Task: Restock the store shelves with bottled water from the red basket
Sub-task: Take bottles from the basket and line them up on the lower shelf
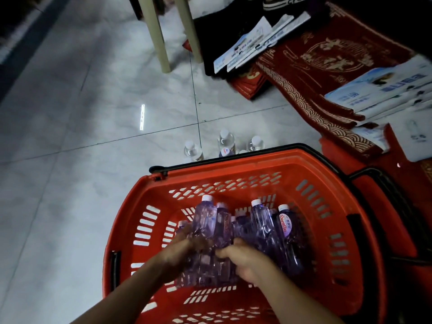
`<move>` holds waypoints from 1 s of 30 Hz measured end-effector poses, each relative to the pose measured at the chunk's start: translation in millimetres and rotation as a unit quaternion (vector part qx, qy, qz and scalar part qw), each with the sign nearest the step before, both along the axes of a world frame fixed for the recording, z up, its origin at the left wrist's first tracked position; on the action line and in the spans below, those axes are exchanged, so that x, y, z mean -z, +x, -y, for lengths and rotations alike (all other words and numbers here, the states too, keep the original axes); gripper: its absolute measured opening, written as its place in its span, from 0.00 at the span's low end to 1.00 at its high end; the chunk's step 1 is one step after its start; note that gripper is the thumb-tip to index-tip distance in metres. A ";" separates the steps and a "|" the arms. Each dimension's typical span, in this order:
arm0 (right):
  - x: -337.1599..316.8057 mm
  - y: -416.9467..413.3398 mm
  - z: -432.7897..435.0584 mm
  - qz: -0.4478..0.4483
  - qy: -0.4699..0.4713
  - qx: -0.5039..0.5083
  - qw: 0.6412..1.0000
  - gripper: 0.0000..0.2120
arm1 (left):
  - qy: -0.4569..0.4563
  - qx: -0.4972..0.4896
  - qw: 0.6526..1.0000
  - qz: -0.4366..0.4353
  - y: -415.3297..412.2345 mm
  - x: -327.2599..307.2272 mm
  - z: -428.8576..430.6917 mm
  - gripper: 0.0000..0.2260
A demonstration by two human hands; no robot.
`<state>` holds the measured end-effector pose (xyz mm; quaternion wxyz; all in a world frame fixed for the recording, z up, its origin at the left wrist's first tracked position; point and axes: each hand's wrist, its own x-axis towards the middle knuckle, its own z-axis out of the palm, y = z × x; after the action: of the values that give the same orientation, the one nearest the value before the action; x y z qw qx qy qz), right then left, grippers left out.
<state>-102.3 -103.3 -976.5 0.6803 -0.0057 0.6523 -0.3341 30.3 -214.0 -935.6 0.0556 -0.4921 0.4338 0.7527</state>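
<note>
View from above, into the red basket (236, 166), which sits on the pale tiled floor (93, 113) in the near centre. A cluster of water bottles (261, 222) with white caps lies on its bottom, caps pointing far. Both my forearms reach in from the near edge and converge over the cluster. My right hand (247, 263) lies knuckles-up, thumb pointing left and fingers curled, gripping among the bottles. My left hand (184, 250) lies against the left side of the cluster; motion blur hides whether its fingers clasp anything. Several standing bottles (226, 139) are on the floor just beyond the basket's far rim. Red mats (327, 66) lie far right.
</note>
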 end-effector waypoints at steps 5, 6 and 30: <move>-37.8 -26.1 -11.3 0.024 -0.072 0.036 0.996 0.16 | -0.043 -0.036 0.995 -0.081 -16.7 -40.3 -17.4 0.26; -48.2 -33.1 -13.4 0.017 -0.094 0.033 0.995 0.17 | -0.040 -0.050 0.993 -0.098 -21.0 -50.3 -21.5 0.26; -286.0 -121.4 -384.6 -0.478 -0.311 0.386 0.725 0.26 | 0.128 0.140 0.870 -0.454 -244.1 -238.5 -297.3 0.44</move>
<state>-223.7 281.3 -690.4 0.0508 -0.1238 0.6969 -0.7045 -213.7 83.3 -697.1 0.0194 -0.0185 0.3757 0.9264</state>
